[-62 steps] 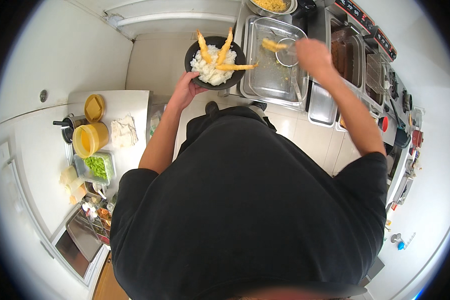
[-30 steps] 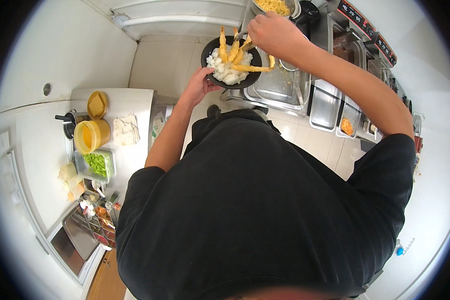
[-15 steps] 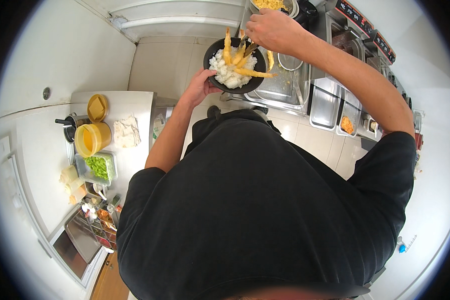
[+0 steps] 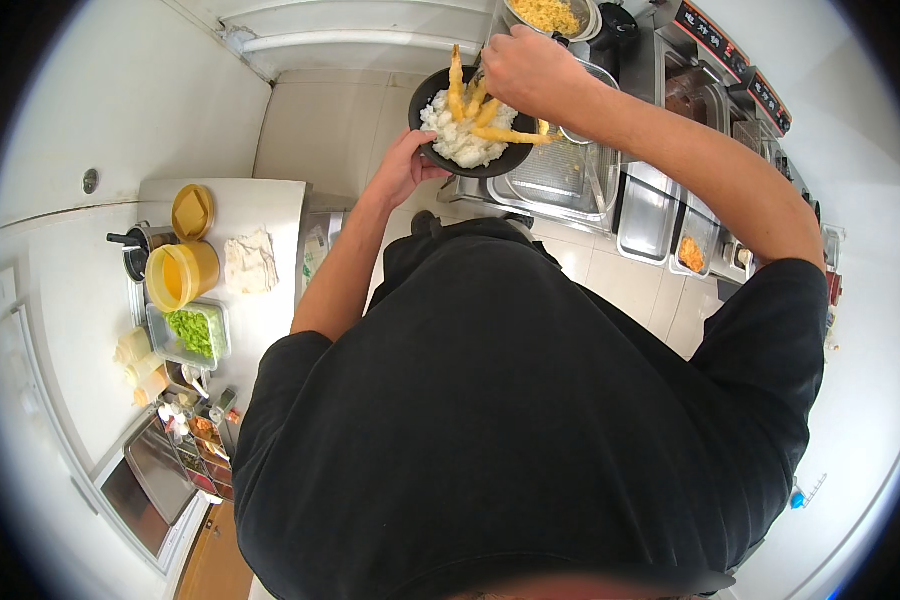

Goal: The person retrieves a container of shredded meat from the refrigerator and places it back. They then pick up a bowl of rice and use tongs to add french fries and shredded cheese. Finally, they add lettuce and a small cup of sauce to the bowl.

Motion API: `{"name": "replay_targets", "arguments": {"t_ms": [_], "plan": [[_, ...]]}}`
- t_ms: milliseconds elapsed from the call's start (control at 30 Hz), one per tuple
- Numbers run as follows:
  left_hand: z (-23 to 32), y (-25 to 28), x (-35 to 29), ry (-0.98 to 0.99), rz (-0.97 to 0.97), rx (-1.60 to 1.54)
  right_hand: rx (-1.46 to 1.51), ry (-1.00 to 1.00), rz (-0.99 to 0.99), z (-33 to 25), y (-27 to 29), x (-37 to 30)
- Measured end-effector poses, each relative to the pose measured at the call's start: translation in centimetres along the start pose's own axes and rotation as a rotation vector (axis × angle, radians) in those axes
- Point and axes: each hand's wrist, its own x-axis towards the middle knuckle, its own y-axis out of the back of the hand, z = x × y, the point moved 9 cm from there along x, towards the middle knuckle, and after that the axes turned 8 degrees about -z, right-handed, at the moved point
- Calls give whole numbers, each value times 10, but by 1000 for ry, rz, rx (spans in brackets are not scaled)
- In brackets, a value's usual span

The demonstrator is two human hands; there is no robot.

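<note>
By silvery metal mesh tray [image 4: 550,178]: left hand [image 4: 400,168], fingers clamped on round black bowl [image 4: 516,156], seemingly steadying white rice [image 4: 470,148], golden battered prawns [image 4: 457,88]; right hand's [image 4: 528,72] fingers hidden, cannot tell.

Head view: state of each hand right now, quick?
Left hand: closed on the rim of the bowl, holding it.
Right hand: closed, apparently on tongs, mostly hidden by the hand.

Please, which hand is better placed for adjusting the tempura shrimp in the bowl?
Probably the right hand: it is close beside the tempura shrimp, while the left hand holds the black bowl of rice.
</note>
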Motion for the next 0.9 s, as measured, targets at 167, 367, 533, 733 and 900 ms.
{"name": "replay_targets", "arguments": {"t_ms": [167,367,533,733,900], "plan": [[0,-2,1,2,11,-35,64,-75,134,34,18,-22],[3,-4,3,-18,21,-14,724,-338,-137,84,-7,-32],[7,-7,4,-74,44,-52,909,-369,-199,85,-33,-42],[9,-13,7,-192,96,-100,1075,-471,-248,70,-73,-39],[13,-21,14,-260,65,-165,1051,-521,-216,53,-77,-39]]}}
